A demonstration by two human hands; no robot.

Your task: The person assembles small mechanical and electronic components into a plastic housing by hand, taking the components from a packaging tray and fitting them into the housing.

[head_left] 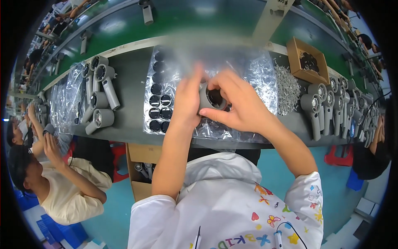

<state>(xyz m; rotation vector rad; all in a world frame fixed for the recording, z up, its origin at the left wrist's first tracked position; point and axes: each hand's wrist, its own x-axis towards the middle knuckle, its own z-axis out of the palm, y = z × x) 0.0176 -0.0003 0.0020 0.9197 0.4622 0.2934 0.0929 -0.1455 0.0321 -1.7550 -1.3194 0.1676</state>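
Observation:
In front of me, over the bench, I hold a grey handheld fan (205,99) by its round head, whose opening is dark inside. My left hand (187,99) is closed against the head's left side; its fingertips are blurred. From the right, my right hand (240,99) grips the head, thumb at the near rim and fingers bent over the opening. The fan's handle is hidden. Beneath my hands lies a clear plastic sheet (215,132). Round black caps (154,113) sit in rows on it, left of my left hand.
Grey handheld fans lie in a group (100,99) at left and a larger group (327,103) at right. Small grey pieces (287,89) are heaped beside a cardboard box (293,62) of black parts. Beyond runs a green conveyor (207,20). A co-worker (68,178) sits at left.

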